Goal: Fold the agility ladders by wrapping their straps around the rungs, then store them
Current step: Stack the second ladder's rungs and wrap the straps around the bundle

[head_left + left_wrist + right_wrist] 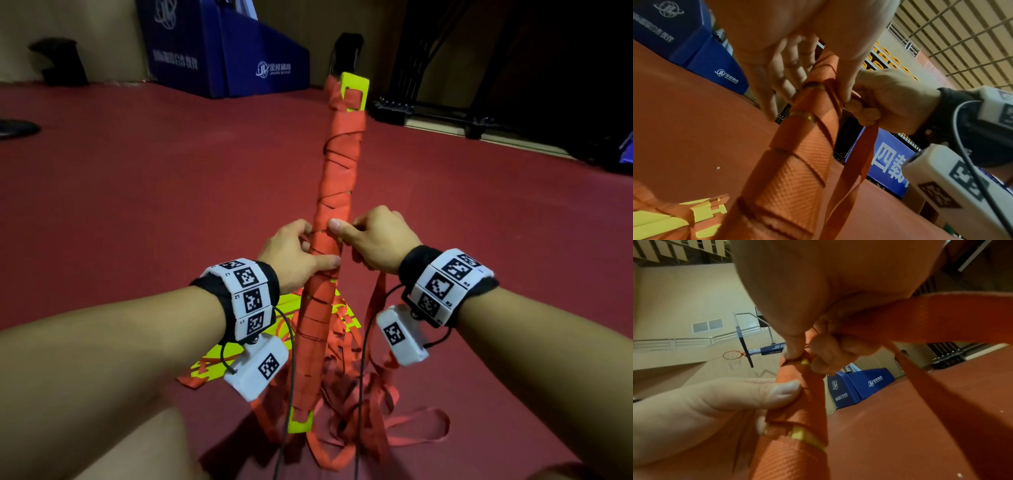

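A long bundle of yellow rungs wrapped in orange-red strap (337,178) stands upright on the floor before me, yellow ends showing at top and bottom. My left hand (298,251) grips the bundle (797,162) at mid-height, thumb across its front. My right hand (373,240) pinches the loose strap (857,162) against the bundle's right side, thumb pressed on the wrap (805,395). That strap (937,318) runs out of my right fist and hangs down to the floor. A second, unwrapped ladder (226,356) of yellow rungs lies behind my left wrist.
Loose orange-red strap loops (383,431) pile around the bundle's foot on the dark red floor (171,178). Blue padded hoop bases (233,51) stand at the back. Black racks (445,113) line the right wall. Wrist camera cables (291,394) dangle near the straps.
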The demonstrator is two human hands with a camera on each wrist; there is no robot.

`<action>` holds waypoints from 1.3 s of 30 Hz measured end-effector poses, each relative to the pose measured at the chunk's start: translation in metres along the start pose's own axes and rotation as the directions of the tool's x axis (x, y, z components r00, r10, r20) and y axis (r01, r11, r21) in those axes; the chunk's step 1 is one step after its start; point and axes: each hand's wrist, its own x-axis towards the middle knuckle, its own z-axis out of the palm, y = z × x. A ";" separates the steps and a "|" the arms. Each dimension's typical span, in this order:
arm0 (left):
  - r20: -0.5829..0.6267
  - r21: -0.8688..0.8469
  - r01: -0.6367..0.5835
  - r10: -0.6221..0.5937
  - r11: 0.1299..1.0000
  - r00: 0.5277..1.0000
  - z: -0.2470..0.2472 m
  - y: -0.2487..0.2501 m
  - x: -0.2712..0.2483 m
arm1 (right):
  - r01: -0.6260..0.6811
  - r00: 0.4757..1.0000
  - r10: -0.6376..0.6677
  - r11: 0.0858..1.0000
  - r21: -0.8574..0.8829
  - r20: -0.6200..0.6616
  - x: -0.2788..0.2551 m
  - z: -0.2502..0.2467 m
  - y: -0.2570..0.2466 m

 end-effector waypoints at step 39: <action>0.091 -0.212 -0.037 0.058 0.977 0.994 -0.006 -0.002 -0.003 | -0.061 0.985 0.027 0.978 0.201 0.170 -0.004 -0.001 0.002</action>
